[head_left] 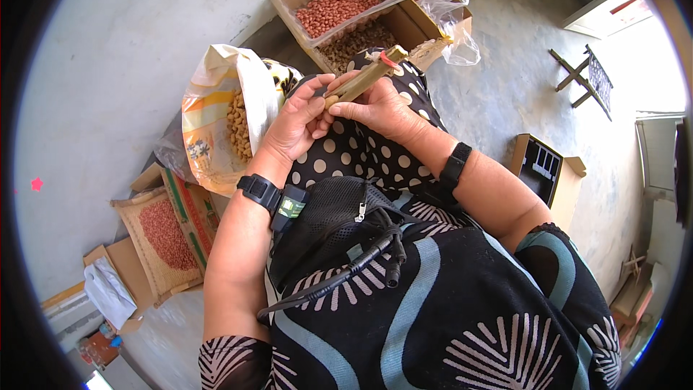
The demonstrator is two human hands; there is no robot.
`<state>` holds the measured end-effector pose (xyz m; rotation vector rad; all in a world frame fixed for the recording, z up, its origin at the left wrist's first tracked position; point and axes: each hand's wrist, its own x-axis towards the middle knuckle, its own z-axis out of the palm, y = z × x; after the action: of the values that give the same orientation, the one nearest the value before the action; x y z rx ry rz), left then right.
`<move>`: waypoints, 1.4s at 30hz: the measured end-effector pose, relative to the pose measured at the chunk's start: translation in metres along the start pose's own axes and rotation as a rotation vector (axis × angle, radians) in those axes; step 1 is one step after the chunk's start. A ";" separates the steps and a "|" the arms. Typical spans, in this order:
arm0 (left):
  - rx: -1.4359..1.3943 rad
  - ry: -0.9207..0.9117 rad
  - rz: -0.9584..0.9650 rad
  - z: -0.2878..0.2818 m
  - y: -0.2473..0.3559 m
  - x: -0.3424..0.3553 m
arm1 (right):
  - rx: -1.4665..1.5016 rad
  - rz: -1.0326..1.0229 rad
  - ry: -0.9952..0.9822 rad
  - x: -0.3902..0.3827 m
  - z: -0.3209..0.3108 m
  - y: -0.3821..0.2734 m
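My right hand (382, 110) is wrapped round a split bamboo stick (364, 79) with a red band near its far end. The stick slants from far right to near left above my lap. At its near end is a light brown unshelled peanut (331, 101), between my right thumb and my left fingertips. My left hand (297, 119) is closed around the peanut, its fingertips close to the stick; part of its grip is hidden. Left of my left hand stands a white and orange sack (209, 119) with unshelled peanuts (238, 126) inside.
Ahead, a clear plastic tub (289, 3) of red peanut kernels rests on a cardboard box (415, 22) holding shells. A crumpled plastic bag (455, 25) hangs on its right. More kernels (167, 235) lie in a woven sack at left. A folding stool (588, 79) stands far right.
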<state>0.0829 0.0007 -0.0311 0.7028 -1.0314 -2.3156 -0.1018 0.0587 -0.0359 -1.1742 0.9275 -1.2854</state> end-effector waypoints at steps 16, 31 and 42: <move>-0.085 -0.045 0.022 0.002 -0.003 -0.002 | 0.152 0.013 -0.073 0.000 0.001 -0.007; -0.041 -0.037 0.025 0.002 -0.003 -0.003 | 0.094 -0.012 -0.029 -0.001 0.002 -0.004; 0.006 -0.036 -0.061 0.004 0.000 -0.002 | -0.023 -0.001 -0.027 -0.004 0.002 -0.008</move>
<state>0.0816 0.0039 -0.0279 0.7064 -1.0466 -2.3868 -0.1022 0.0641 -0.0279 -1.2066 0.9246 -1.2598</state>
